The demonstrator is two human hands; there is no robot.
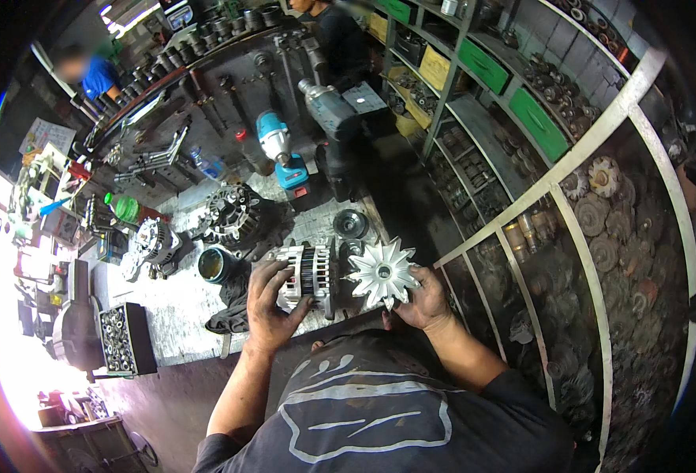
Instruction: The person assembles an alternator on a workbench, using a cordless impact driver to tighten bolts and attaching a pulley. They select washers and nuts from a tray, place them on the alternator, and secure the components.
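Note:
My left hand is wrapped round the near left side of a silver alternator, which lies on the workbench with dark windings showing at its middle. Just to its right, my right hand grips a silver star-shaped cooling fan by its right edge. The fan's flat face, with a hole in its centre, is turned up toward me. Fan and alternator sit close together, and I cannot tell whether they touch. Beyond them on the bench lies a round black pulley.
Left of the alternator stand a dark jar, a second alternator and a bin of small parts. A blue cordless impact wrench is farther back. Metal shelving lines the right. Two people are in the background.

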